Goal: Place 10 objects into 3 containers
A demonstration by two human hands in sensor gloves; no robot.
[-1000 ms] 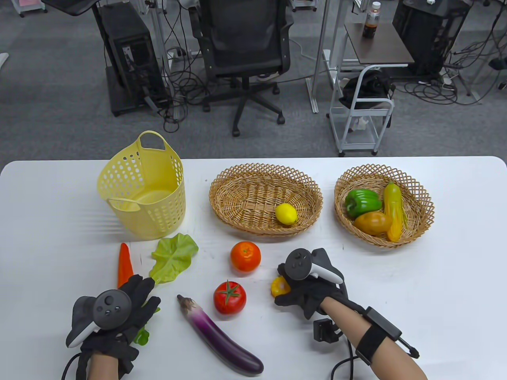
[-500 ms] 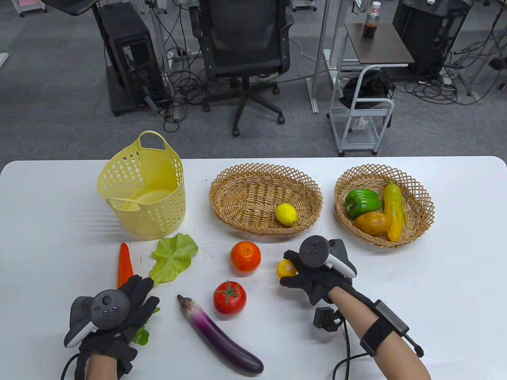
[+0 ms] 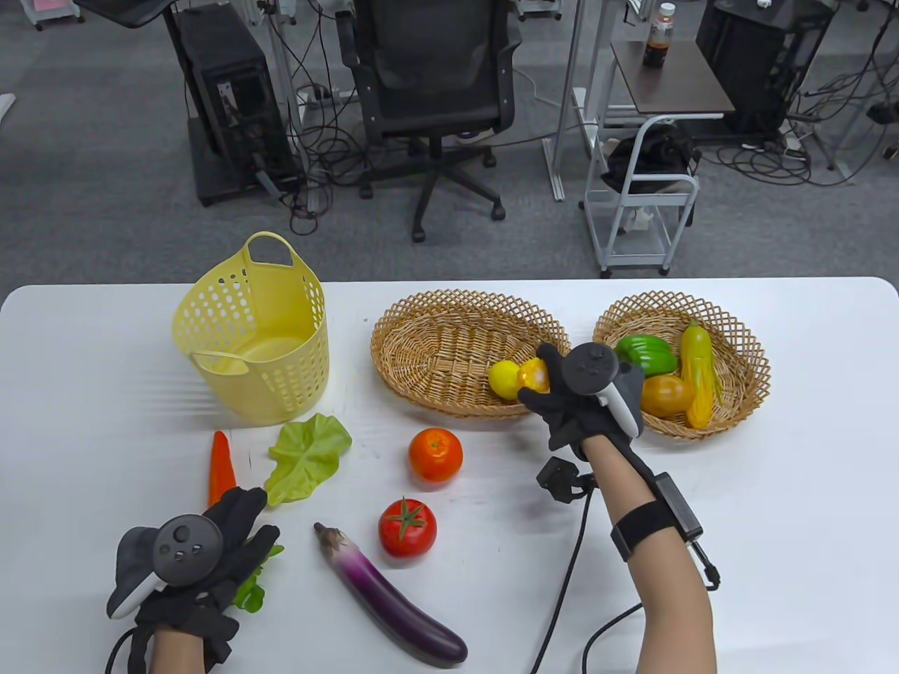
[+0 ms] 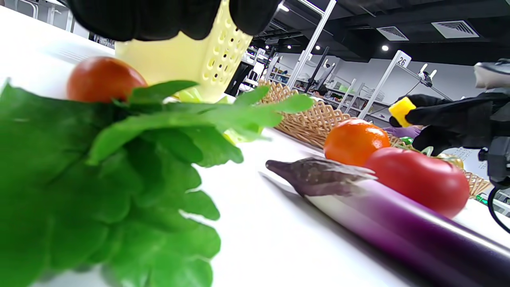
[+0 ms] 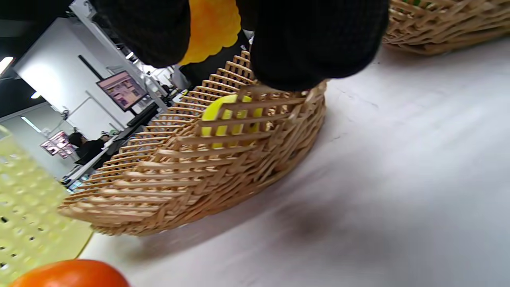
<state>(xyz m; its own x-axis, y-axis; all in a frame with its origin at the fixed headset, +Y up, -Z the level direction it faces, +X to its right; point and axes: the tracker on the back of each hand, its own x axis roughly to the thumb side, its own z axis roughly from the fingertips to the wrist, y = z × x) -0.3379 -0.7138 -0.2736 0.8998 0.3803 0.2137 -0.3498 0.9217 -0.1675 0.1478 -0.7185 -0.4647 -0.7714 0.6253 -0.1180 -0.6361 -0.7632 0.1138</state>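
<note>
The right hand [image 3: 586, 400] was up over the near right rim of the middle wicker basket [image 3: 421, 319]. Its fingers were closed around a small yellow piece [image 3: 532, 375], and the piece poked out on the side away from the arm. From the right wrist view the piece sat between two gloved fingers [image 5: 151, 28], above the basket wall and not touching it.

The thing that mattered most was where the piece was. It hung above the inside of the middle basket, right beside the lemon [image 3: 504, 379] that lay near that basket's right end. So I think the piece only needed to go down a little and be let go. The right basket [image 3: 744, 337], which held the green pepper [image 3: 650, 351] and two other things, was close behind the hand, so the drop could go wrong if the hand slid that way.

The left hand [image 3: 204, 554] rested low near the front left corner of the table [image 3: 808, 491], on top of some green leaves [image 3: 249, 597]. I could not tell if it gripped them. The carrot [image 3: 221, 470], lettuce leaf [image 3: 309, 456], orange [image 3: 435, 455], tomato [image 3: 407, 528] and eggplant [image 3: 393, 597] lay along the front part of the table, not yet put away. The yellow plastic basket [image 3: 281, 379] stood toward the back left.
</note>
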